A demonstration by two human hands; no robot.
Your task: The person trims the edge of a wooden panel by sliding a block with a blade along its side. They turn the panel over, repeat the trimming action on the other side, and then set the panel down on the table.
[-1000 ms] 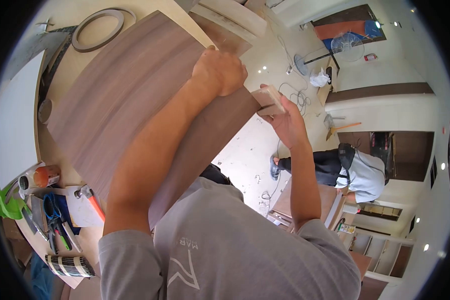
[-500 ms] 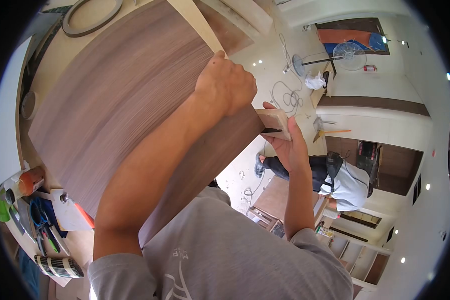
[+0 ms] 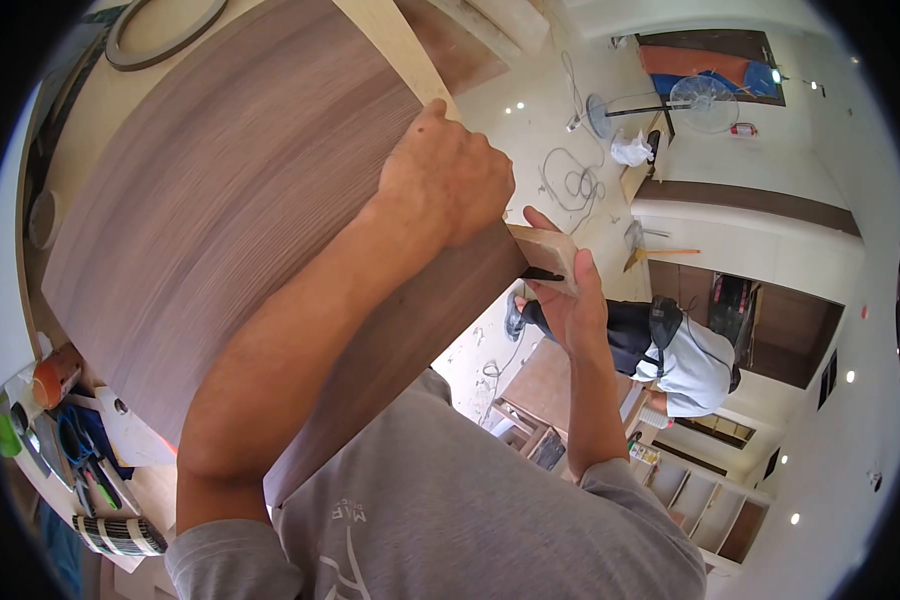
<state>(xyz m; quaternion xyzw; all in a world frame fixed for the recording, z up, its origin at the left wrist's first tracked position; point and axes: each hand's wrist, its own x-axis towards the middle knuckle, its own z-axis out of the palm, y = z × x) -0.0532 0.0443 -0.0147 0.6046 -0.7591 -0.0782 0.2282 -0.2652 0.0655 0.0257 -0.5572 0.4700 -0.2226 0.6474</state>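
Observation:
A large brown wood-grain panel fills the left and middle of the head view, with a pale bare edge along its far side. My left hand is closed in a fist over that edge, its back toward me and its fingertips hidden. My right hand grips a small pale wooden block at the panel's right corner, thumb on the near face and fingers behind. A short dark piece shows between the block and the panel corner; its kind cannot be made out.
A ring of brown edging strip lies at upper left. Scissors and other tools lie at lower left. Another person bends over at right. A standing fan and loose cable are on the floor beyond.
The view has shifted slightly, and the panel sits a little further left. The wooden block is tilted a bit more in my right hand. Both hands keep their grip.

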